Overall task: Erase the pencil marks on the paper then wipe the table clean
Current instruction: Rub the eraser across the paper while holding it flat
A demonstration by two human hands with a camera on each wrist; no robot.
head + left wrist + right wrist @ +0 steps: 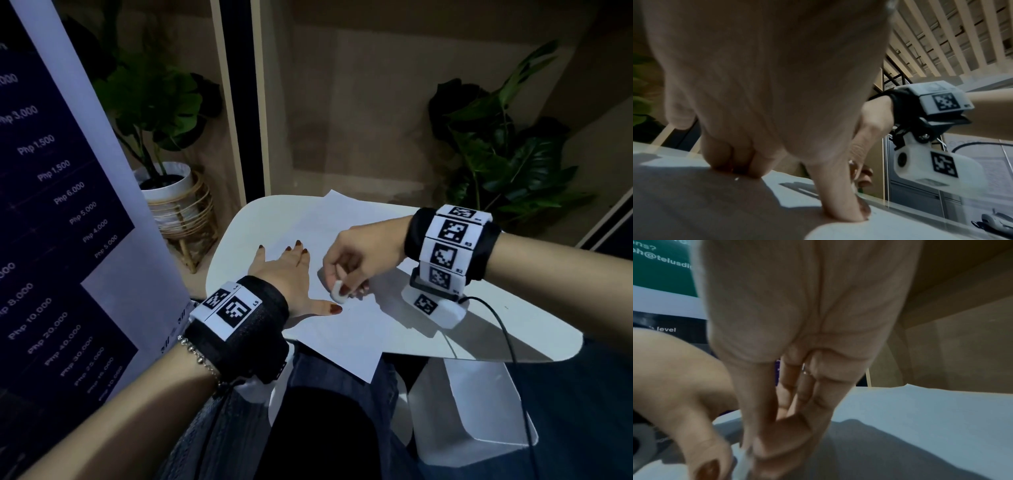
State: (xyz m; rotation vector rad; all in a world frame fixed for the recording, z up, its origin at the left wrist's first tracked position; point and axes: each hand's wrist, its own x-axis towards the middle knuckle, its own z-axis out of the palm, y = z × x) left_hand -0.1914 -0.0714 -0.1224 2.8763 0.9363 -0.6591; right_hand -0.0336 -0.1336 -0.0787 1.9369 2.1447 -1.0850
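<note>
A white sheet of paper [329, 325] lies askew on the small white table [496, 329], its near corner hanging over the edge. My left hand [291, 270] rests flat on the paper with fingers spread, thumb [846, 206] pressing down. My right hand [349, 267] pinches a small white eraser [337, 291] between thumb and fingers, its tip down on the paper just right of my left thumb. In the right wrist view the eraser [744, 462] is a blurred white sliver. I see no pencil marks clearly.
A tall printed banner [68, 205] stands close on the left. Potted plants sit behind: one in a white pot [171, 185] at left, another [507, 144] at right. A black cable [507, 342] trails off the table's right side. My dark-clothed lap is below the table.
</note>
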